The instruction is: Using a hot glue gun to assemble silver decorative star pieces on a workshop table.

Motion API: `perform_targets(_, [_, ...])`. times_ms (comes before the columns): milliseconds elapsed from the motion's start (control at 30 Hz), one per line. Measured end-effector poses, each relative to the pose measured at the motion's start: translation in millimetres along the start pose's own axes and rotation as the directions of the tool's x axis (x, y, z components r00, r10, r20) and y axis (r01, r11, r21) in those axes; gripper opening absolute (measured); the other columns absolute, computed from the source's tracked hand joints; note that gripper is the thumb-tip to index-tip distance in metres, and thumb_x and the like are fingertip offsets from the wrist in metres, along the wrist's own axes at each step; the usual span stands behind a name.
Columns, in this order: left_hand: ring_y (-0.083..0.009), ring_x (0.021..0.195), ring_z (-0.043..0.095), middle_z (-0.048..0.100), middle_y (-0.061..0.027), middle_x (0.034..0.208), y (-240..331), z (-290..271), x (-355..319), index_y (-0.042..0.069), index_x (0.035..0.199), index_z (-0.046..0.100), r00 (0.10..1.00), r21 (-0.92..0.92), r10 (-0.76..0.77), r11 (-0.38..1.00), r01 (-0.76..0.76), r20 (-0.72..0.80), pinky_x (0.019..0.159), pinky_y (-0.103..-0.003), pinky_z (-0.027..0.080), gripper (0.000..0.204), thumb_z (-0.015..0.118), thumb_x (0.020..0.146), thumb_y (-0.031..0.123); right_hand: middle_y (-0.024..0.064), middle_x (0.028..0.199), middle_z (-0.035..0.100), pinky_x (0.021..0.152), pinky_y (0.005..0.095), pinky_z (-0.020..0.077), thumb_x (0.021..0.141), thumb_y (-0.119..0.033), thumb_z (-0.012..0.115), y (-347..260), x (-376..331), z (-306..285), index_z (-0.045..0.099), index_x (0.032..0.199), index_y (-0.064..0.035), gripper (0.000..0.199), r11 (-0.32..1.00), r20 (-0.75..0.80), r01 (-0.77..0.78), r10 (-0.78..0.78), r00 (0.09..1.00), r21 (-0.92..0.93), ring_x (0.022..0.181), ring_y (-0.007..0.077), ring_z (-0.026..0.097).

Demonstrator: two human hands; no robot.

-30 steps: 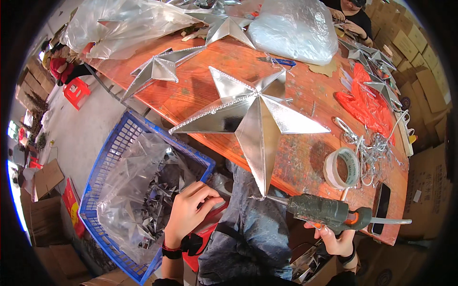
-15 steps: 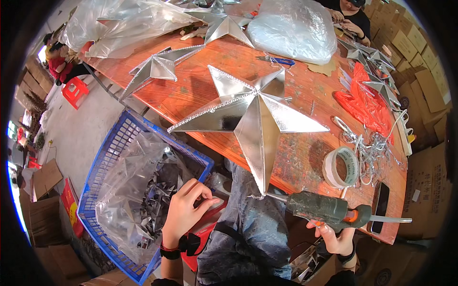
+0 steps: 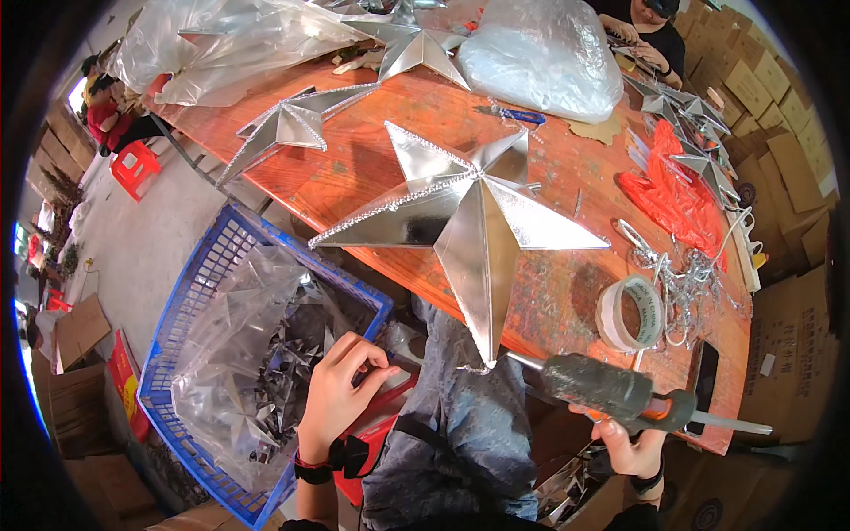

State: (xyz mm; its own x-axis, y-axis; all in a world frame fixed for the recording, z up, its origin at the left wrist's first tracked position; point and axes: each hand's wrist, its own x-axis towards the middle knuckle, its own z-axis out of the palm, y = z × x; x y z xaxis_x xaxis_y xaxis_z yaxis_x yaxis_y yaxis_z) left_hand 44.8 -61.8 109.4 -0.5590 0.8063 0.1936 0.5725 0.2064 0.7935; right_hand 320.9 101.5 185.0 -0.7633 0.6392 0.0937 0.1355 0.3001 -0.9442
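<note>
My right hand (image 3: 630, 451) grips a dark green glue gun (image 3: 595, 387) from below, and a pale glue stick pokes out of its rear. The metal nozzle lies just right of the lowest tip of a large silver star (image 3: 482, 239), with a small gap between. Silver glitter trim edges the upper left points of this star, and a short bit of trim shows at its lowest tip. My left hand (image 3: 341, 389) is closed, thumb and curled fingers close together, above the right side of a blue basket (image 3: 181, 305). What its fingers hold, if anything, is hidden.
On the wooden table (image 3: 540, 296) lie another silver star (image 3: 292, 124), blue-handled snips (image 3: 522, 116), a tape roll (image 3: 630, 311), tangled silver trim (image 3: 695, 288), a red plastic bag (image 3: 668, 186) and a phone (image 3: 704, 376). A co-worker (image 3: 664, 40) sits at the far right.
The glue gun has drawn back slightly to the right, its nozzle coming away from the star's lowest tip. My left hand and the star have hardly moved.
</note>
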Motion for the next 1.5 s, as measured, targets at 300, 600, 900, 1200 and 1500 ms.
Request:
perform_targets(300, [-0.0185, 0.071, 0.057, 0.059, -0.0070, 0.080, -2.2, -2.4, -0.8, 0.004, 0.083, 0.067, 0.999, 0.003, 0.030, 1.000, -0.030, -0.026, 0.060, -0.028, 0.046, 0.010, 0.069, 0.074, 0.002, 0.0106, 0.094, 0.063, 0.049, 0.0177, 0.0432, 0.087, -0.006, 0.055, -49.5, 51.0, 2.7, 0.044, 0.120, 0.0038, 0.036, 0.980, -0.063, -0.200, 0.200, 0.978, 0.012, 0.065, 0.0063, 0.054])
perform_targets(600, [-0.0193, 0.072, 0.057, 0.057, -0.0085, 0.082, -6.7, -7.7, -2.9, 0.004, 0.087, 0.066, 0.997, 0.000, -0.001, 1.000, 0.001, -0.076, 0.061, -0.028, 0.047, 0.012, 0.064, 0.076, -0.002, 0.0093, 0.087, 0.063, 0.049, 0.0183, 0.0425, 0.089, -0.010, 0.056, -57.6, 73.1, 1.0, 0.043, 0.118, 0.0028, 0.034, 0.973, 0.033, -0.229, 0.228, 0.973, 0.027, 0.061, 0.0068, 0.053])
perform_targets(900, [-0.0183, 0.070, 0.056, 0.056, -0.0072, 0.080, -4.0, -8.9, -3.5, 0.004, 0.085, 0.065, 0.994, -0.014, -0.039, 0.999, 0.038, -0.098, 0.061, -0.027, 0.045, 0.011, 0.063, 0.075, -0.002, 0.0124, 0.078, 0.062, 0.050, 0.0229, 0.0425, 0.093, -0.014, 0.050, -53.6, 74.3, 2.0, 0.048, 0.106, 0.0052, 0.024, 0.985, 0.029, -0.170, 0.171, 0.985, -0.035, 0.051, 0.0085, 0.050])
perform_targets(1200, [-0.0174, 0.066, 0.053, 0.054, -0.0069, 0.077, -9.6, -7.6, -4.1, 0.004, 0.086, 0.064, 0.996, -0.007, -0.048, 0.999, 0.048, -0.068, 0.060, -0.027, 0.044, 0.010, 0.063, 0.077, -0.001, 0.0045, 0.075, 0.060, 0.045, 0.0184, 0.0390, 0.089, -0.011, 0.057, -53.5, 74.6, 2.0, 0.045, 0.110, 0.0007, 0.027, 0.976, -0.005, -0.216, 0.217, 0.976, 0.022, 0.051, 0.0043, 0.049])
perform_targets(1500, [-0.0186, 0.069, 0.054, 0.054, -0.0077, 0.082, -14.7, -7.2, -5.2, 0.004, 0.094, 0.062, 0.993, -0.004, -0.105, 0.994, 0.105, 0.055, 0.062, -0.028, 0.045, 0.012, 0.060, 0.082, 0.002, 0.0057, 0.077, 0.061, 0.045, 0.0184, 0.0394, 0.089, -0.011, 0.056, -51.5, 73.7, -1.9, 0.045, 0.111, 0.0010, 0.027, 0.971, 0.027, -0.238, 0.238, 0.971, 0.015, 0.054, 0.0046, 0.050])
